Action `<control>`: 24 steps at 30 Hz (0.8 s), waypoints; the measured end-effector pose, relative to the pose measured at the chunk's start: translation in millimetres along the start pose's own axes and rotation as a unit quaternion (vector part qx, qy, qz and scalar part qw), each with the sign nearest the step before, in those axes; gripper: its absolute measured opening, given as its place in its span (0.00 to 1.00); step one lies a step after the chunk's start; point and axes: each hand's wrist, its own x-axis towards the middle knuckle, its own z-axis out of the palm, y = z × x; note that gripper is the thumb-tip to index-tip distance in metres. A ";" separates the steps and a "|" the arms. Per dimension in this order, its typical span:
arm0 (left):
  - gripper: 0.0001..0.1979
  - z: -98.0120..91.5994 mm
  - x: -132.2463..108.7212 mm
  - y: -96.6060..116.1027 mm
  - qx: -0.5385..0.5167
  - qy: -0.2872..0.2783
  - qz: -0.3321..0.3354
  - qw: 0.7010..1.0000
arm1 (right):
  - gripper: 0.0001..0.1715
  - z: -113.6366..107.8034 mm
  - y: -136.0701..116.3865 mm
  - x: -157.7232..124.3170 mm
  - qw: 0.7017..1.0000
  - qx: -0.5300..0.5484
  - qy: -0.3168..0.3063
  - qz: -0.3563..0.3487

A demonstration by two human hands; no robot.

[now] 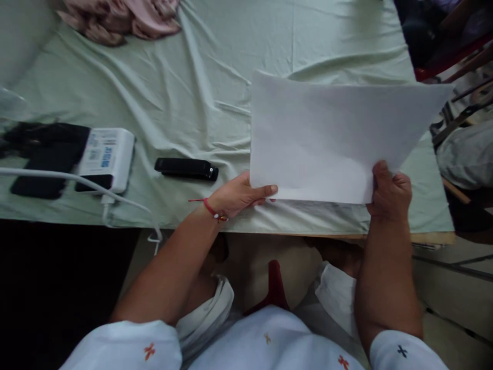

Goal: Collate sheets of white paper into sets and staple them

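Observation:
A blank white sheet of paper (316, 139) is held up over the table's front part, its far right corner reaching past the table's side edge. My left hand (241, 196) pinches the near left corner, thumb on top. At the near right corner my right hand (390, 191) is closed on the paper, thumb on the upper face and the other fingers mostly hidden. Whether it is one sheet or several I cannot tell. Just left of my left hand, a black stapler (186, 168) lies on the cloth, apart from the hand.
A pale green cloth (215, 113) with wrinkles covers the table. At the left lie a white box-shaped device (111, 154) with a plugged-in white cable (69, 174) and a dark phone-like slab (38, 180). Pink crumpled fabric (127, 18) rests at the back left.

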 end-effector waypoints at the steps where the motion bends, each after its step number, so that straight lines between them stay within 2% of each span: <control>1: 0.22 -0.9 -1.1 -0.2 0.005 0.005 0.007 1.000 | 0.21 -0.2 -0.5 -0.2 1.000 0.012 -0.006 0.012; 4: 0.20 -4.1 -7.6 3.3 0.036 0.017 0.028 0.999 | 0.25 -4.7 -1.2 -1.9 0.995 0.031 -0.063 0.073; 8: 0.19 -7.7 -16.4 9.8 0.074 0.017 0.060 0.995 | 0.28 -10.3 2.4 -4.0 0.979 -0.025 -0.134 0.151; 15: 0.21 -11.6 -15.4 5.0 0.145 0.042 0.074 0.986 | 0.24 -1.6 9.6 -4.0 0.983 -0.062 -0.119 0.125; 18: 0.19 -15.0 -16.4 3.4 0.116 0.038 0.042 0.992 | 0.24 -0.6 5.4 -6.6 0.977 -0.064 -0.138 0.152; 24: 0.25 -21.4 -21.6 3.5 0.019 0.054 0.001 0.998 | 0.31 -1.3 -5.9 -12.1 0.959 -0.090 -0.167 0.210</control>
